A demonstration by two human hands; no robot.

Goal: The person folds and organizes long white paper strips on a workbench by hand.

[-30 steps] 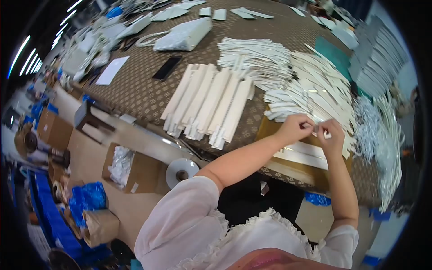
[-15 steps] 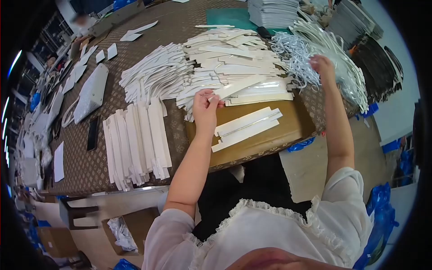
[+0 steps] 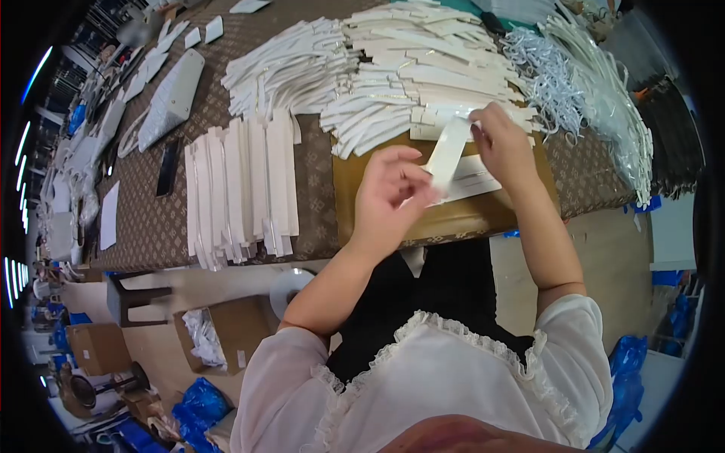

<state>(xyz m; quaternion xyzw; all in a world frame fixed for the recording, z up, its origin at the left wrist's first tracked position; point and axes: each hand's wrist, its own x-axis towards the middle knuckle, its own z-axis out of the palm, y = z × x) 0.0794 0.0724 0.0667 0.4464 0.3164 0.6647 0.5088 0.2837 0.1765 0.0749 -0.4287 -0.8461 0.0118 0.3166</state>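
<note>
A flat off-white strip [image 3: 451, 148] stretches slantwise between my two hands. At its upper end, the fingers of my right hand [image 3: 504, 147] are pinched on it. My left hand [image 3: 389, 200] holds the lower end with thumb and fingertips, slightly blurred. Under the hands lies a brown board [image 3: 355, 215]. More pale strips [image 3: 473, 180] rest on that board, partly covered by the right hand and the held strip. Just beyond my hands spreads a heap of white strips [image 3: 423, 68], some with a metallic line along them.
Bundled strips [image 3: 242, 189] lie in a row on the patterned table [image 3: 313, 219] at left. A black phone [image 3: 168, 167] and a white bag [image 3: 172, 102] are farther left. Tangled white cords [image 3: 544, 83] and plastic-wrapped strips [image 3: 604, 128] lie at right. An open carton [image 3: 226, 336] stands below.
My right hand has come from the white cords to the strip's upper end. The left hand has moved nearer the board's front, and the strip now slants more steeply. The view has shifted.
</note>
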